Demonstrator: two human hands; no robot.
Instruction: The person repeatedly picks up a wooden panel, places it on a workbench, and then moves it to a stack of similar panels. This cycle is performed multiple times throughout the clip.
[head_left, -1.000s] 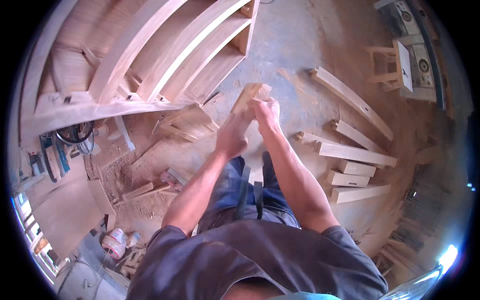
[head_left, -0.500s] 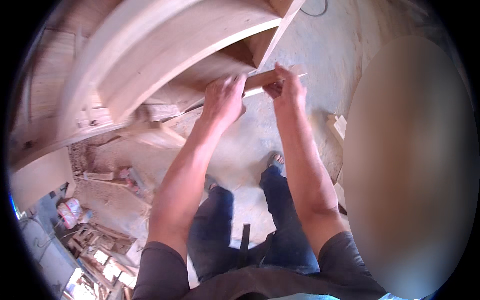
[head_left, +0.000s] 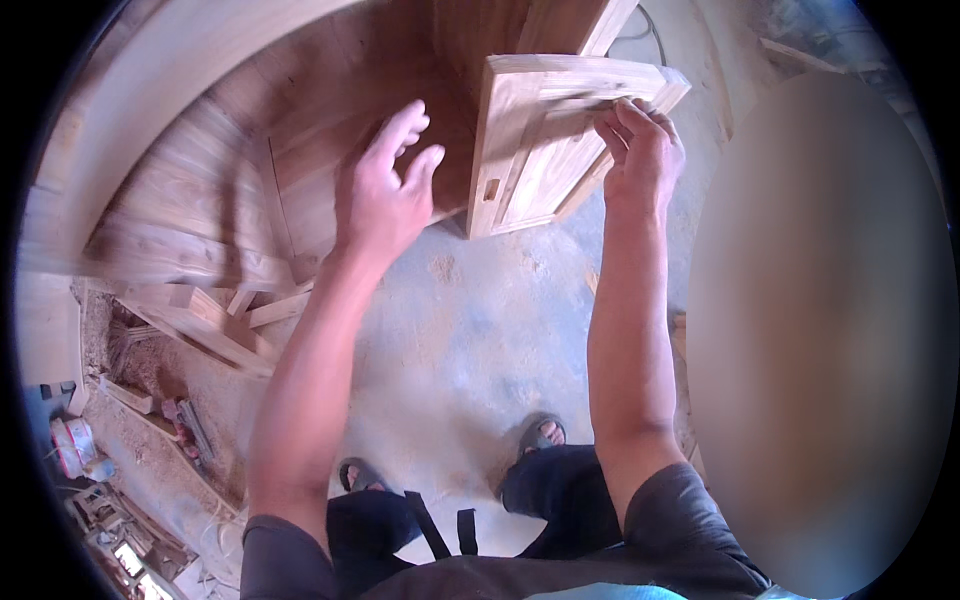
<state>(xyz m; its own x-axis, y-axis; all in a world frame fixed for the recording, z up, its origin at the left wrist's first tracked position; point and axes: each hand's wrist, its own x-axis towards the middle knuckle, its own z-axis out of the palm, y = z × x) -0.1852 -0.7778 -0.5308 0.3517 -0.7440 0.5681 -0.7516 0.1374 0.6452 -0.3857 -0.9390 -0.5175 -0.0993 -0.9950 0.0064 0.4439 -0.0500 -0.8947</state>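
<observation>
A pale wooden cabinet door (head_left: 520, 135), with a framed panel and a small slot in its near stile, stands swung out from a curved wooden cabinet (head_left: 340, 150). At the door's right part is my right hand (head_left: 643, 150). Its fingers are bent together in a pinch against or just over the door; whatever lies between the fingertips is hidden. My left hand (head_left: 385, 190) hovers in front of the cabinet's open inside, left of the door. Its thumb and fingers are apart and hold nothing.
Wood offcuts (head_left: 215, 325) lie on the dusty floor (head_left: 470, 320) below the cabinet. Farther left are sawdust, a pink-and-white package (head_left: 75, 445) and a heap of scrap wood (head_left: 130, 530). A dark cable (head_left: 655, 35) curves behind the door. A blurred oval covers the right side.
Both hands were together on a wooden piece by the cabinet. They have since parted, the left letting go and the right moving rightward. The door's panelled face now shows, and the view has shifted.
</observation>
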